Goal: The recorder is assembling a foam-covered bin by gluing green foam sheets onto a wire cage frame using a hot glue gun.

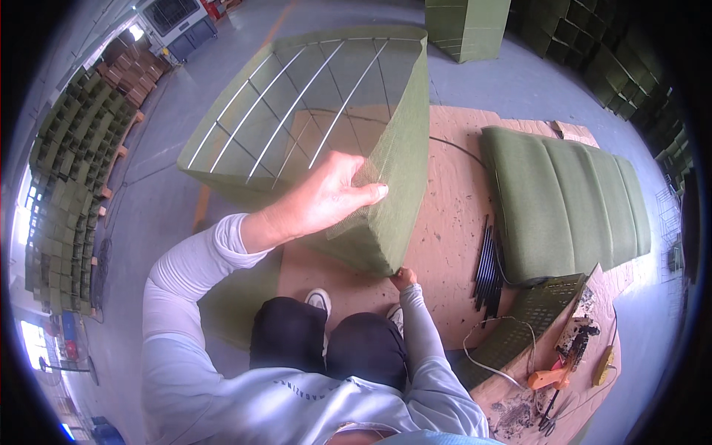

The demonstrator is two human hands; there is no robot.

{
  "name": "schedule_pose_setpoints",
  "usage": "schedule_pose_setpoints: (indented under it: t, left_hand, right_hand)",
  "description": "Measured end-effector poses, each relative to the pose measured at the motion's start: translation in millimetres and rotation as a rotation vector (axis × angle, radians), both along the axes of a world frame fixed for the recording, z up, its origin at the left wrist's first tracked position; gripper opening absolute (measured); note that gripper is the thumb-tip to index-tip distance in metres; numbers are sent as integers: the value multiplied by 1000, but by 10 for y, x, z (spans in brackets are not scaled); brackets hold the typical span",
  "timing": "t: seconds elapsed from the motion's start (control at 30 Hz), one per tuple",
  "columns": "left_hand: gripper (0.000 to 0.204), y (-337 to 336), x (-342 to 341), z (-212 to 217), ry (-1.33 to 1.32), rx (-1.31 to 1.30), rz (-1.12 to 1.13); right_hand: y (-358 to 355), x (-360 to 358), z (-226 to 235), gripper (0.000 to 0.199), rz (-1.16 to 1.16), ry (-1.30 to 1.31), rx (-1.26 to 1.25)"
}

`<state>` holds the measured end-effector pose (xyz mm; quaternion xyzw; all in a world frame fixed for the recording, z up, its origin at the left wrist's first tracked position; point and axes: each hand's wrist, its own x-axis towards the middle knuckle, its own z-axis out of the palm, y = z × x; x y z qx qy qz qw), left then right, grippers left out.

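Note:
A tall open box of green mesh fabric [404, 141] stands tilted before me, with metal wires [300, 93] crossing as a grid at its open side. My left hand [322, 196] is closed on the fabric at the near edge, its thumb on the outside and its other fingers partly hidden. At the bottom near corner, my right hand [404, 278] is closed on the fabric; most of its fingertips are hidden. Both shoes and knees show below the box.
Brown cardboard [460, 193] covers the floor. At right lie a padded-looking green panel [564, 200], black rods [486, 271], an orange glue gun [550, 378], scissors [547, 425] and a white cord [500, 371]. Stacked green boxes [81, 170] line the left; another green box [467, 30] stands behind.

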<state>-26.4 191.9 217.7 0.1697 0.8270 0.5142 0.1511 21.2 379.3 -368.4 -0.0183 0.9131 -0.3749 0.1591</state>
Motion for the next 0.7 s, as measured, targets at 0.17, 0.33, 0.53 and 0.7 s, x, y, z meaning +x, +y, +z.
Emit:
schedule_pose_setpoints:
  t: [0.17,0.33,0.53,0.7]
  left_hand:
    - [21,49,-7,28,8,71,-24]
    - [29,260,25,-270,129,-133,-15]
    - [43,564,-1,-451,309,-256,-92]
    - [34,623,178,-107,395,-238,-79]
  right_hand:
    - [145,-50,-518,30,-447,-445,-1234]
    - [13,-136,-600,29,-954,-842,-1470]
    - [133,-87,-171,25,-439,-312,-635]
    - [716,56,769,42,-690,-173,-873]
